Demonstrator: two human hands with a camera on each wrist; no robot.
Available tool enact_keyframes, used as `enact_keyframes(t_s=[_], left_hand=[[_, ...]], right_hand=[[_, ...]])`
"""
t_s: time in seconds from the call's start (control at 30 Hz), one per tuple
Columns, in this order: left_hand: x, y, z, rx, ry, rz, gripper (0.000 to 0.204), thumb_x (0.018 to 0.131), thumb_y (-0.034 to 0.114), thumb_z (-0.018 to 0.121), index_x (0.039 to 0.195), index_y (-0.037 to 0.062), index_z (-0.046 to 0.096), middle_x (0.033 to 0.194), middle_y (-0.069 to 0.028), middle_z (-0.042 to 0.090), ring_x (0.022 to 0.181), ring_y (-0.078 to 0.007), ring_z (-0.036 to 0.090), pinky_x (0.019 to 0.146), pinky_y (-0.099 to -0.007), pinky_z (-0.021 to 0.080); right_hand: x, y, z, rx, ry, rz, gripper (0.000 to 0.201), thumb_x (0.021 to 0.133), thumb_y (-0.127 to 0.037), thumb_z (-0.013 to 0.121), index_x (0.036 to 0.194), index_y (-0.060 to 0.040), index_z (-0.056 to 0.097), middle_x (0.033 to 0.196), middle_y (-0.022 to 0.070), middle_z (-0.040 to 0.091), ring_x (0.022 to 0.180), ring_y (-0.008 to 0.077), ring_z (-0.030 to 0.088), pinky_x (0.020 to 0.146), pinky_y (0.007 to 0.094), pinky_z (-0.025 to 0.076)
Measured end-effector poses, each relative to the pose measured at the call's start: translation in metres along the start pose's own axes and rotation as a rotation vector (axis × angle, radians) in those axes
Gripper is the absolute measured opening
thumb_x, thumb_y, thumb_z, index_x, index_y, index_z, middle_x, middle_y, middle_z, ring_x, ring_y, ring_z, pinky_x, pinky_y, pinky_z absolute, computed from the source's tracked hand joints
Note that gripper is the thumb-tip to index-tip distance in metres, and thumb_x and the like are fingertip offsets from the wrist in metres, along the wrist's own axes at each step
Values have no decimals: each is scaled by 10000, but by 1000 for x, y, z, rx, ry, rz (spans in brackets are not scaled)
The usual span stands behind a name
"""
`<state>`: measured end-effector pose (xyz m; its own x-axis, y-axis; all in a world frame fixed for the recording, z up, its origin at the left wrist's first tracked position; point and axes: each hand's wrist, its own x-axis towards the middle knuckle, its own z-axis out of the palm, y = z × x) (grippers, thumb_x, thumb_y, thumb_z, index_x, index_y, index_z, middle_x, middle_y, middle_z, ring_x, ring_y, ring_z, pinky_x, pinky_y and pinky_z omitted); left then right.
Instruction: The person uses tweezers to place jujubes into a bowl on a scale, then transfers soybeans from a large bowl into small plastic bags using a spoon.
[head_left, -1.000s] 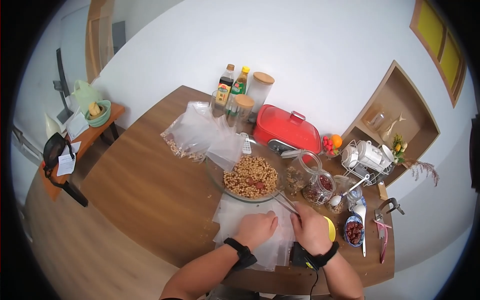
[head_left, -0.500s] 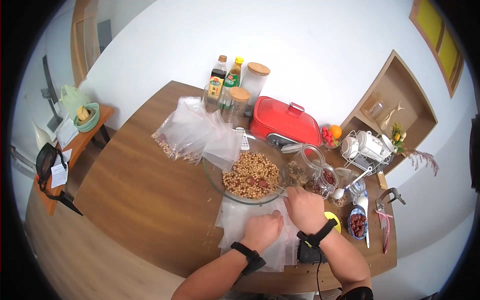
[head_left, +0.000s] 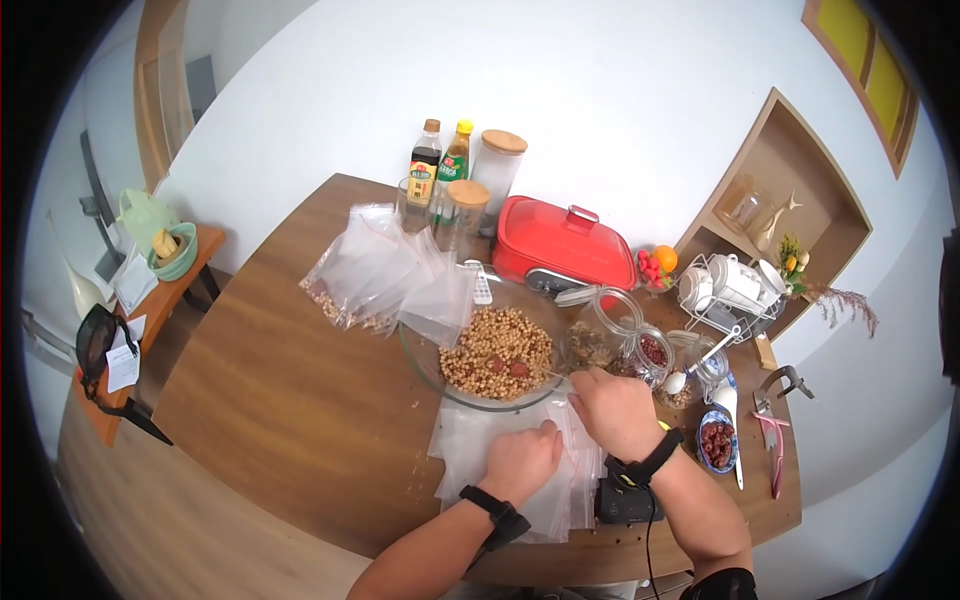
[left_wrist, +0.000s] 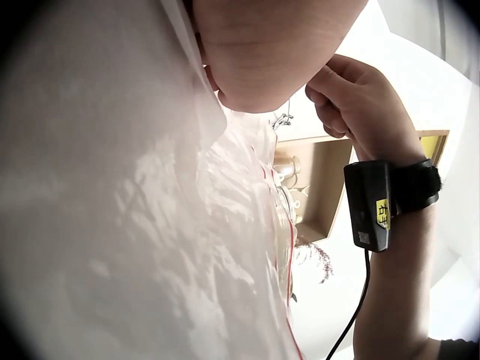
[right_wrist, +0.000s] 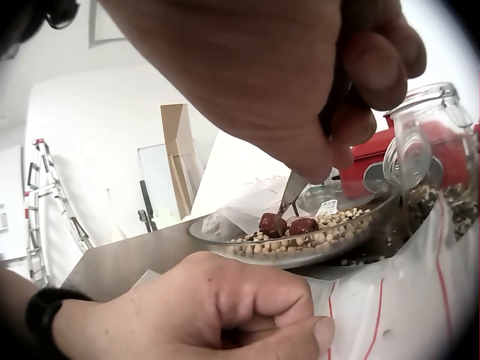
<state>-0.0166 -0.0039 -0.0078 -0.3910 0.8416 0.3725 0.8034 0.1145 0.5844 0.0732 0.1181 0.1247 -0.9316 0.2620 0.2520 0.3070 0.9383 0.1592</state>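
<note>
My right hand (head_left: 615,410) grips metal tweezers (right_wrist: 293,190) over the near right rim of a glass bowl (head_left: 408,350). The tips point down at two dark red dates (right_wrist: 272,224) lying on pale round beans (head_left: 490,340). My left hand (head_left: 525,462) rests with curled fingers on a stack of clear zip bags (head_left: 460,440) in front of the bowl. In the right wrist view its thumb lies against the curled index finger, with nothing visible between them.
More zip bags (head_left: 370,260), some filled with beans, lie left of the bowl. Open glass jars (head_left: 605,325) stand at its right, near a blue-patterned bowl of dates (head_left: 717,443). Behind are a red electric cooker (head_left: 560,245) and bottles (head_left: 424,165). A black box (head_left: 625,503) sits beside my right wrist.
My right hand has moved left and up towards the bowl, bringing the tweezers over the beans. The left hand keeps its place on the bags. The head view has shifted slightly.
</note>
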Motion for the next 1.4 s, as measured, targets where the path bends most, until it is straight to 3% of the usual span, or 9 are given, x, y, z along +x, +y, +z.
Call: enact_keyframes(t_s=[0.23, 0.5, 0.53, 0.57, 0.73, 0.9, 1.07, 1.2, 1.4], left_hand=[[0, 1, -1, -2, 5, 0, 250, 1043, 269, 623, 919, 65, 699, 655, -149, 712, 583, -361, 712, 543, -501, 555], [-1, 2, 1, 39, -13, -49, 202, 1032, 274, 632, 933, 106, 688, 679, -146, 715, 613, -373, 712, 576, -532, 554], [-1, 0, 1, 60, -10, -43, 195, 1029, 277, 634, 935, 114, 686, 680, -146, 713, 618, -377, 712, 579, -536, 553], [-1, -1, 3, 73, -9, -27, 188, 1025, 280, 635, 937, 121, 684, 682, -146, 711, 623, -381, 712, 582, -541, 551], [0, 2, 0, 87, -24, -2, 209, 1042, 290, 622, 946, 110, 671, 687, -154, 714, 624, -398, 708, 582, -552, 546], [1, 6, -1, 85, -45, -49, 212, 1046, 284, 621, 937, 106, 659, 709, -147, 722, 660, -408, 708, 614, -555, 537], [1, 4, 2, 95, -40, -57, 196, 1037, 272, 630, 938, 107, 666, 720, -136, 727, 678, -404, 714, 632, -549, 539], [1, 8, 0, 117, -29, -58, 188, 1030, 267, 634, 934, 110, 673, 720, -136, 726, 683, -401, 717, 636, -544, 543], [0, 4, 2, 99, -18, -33, 197, 1029, 277, 628, 932, 112, 673, 726, -155, 729, 678, -403, 718, 631, -549, 552]], right_hand=[[3, 7, 11, -60, 19, -54, 39, 900, -103, 641, 901, -69, 621, 840, 104, 684, 678, 308, 728, 561, 424, 561], [-19, 19, 2, 115, 155, 17, 128, 968, -178, 672, 907, -76, 623, 837, 121, 704, 697, 330, 731, 588, 447, 570], [-26, 21, -3, 141, 197, 43, 141, 978, -189, 674, 911, -76, 624, 843, 123, 706, 702, 335, 731, 591, 451, 571], [-37, 21, -13, 209, 110, 157, 184, 947, -184, 733, 1095, -76, 733, 955, 145, 752, 851, 382, 739, 711, 473, 587], [-115, 37, -51, 233, 206, 326, 222, 963, -191, 744, 1138, -54, 736, 967, 161, 751, 865, 392, 733, 727, 461, 586], [-223, 75, -54, 135, 331, 712, 222, 938, -196, 763, 1130, -84, 780, 917, 173, 753, 825, 400, 736, 724, 473, 587], [-310, 117, -35, 21, 146, 967, 194, 958, -245, 722, 1084, -104, 764, 866, 192, 753, 815, 406, 740, 728, 511, 583], [-329, 127, -23, 23, 37, 1027, 223, 958, -267, 710, 1083, -90, 760, 876, 194, 754, 816, 414, 738, 735, 523, 579], [-293, 115, -49, 27, 333, 973, 190, 952, -186, 730, 1085, -51, 750, 879, 204, 739, 800, 418, 733, 705, 487, 570]])
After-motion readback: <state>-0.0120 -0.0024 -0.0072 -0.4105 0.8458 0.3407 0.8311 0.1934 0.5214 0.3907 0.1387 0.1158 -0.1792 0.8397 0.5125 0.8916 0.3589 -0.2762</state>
